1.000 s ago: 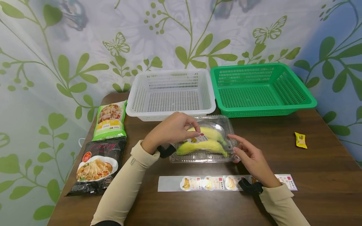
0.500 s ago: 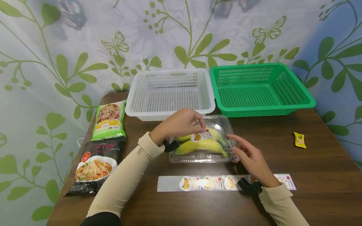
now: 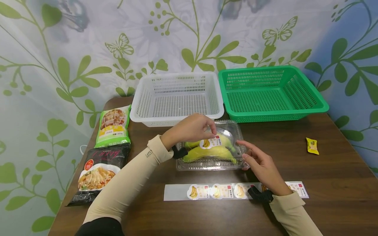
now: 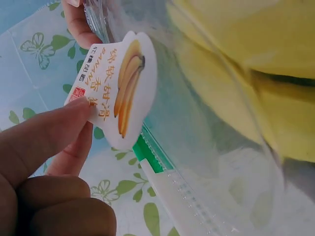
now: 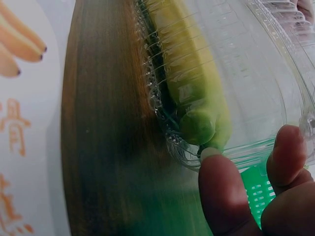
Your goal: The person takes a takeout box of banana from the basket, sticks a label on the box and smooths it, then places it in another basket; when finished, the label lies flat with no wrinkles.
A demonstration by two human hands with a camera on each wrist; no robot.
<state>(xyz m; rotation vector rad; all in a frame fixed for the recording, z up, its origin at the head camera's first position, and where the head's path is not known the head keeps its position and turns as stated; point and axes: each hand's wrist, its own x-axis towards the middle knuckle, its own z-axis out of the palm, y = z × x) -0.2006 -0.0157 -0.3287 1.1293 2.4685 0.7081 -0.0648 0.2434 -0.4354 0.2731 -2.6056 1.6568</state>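
Left hand (image 3: 190,128) pinches the label (image 3: 210,143) at its 2 o'clock corner, over the box (image 3: 211,167); likely thin and tacky, it calls for edge contact only. Right hand (image 3: 264,167) rests, unclenched, against the box's 3 o'clock end; expect light, slippery, easily dented handling.

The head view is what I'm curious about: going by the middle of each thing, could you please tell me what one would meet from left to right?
Black food packet → left hand → clear clamshell of bananas → right hand → small yellow packet.
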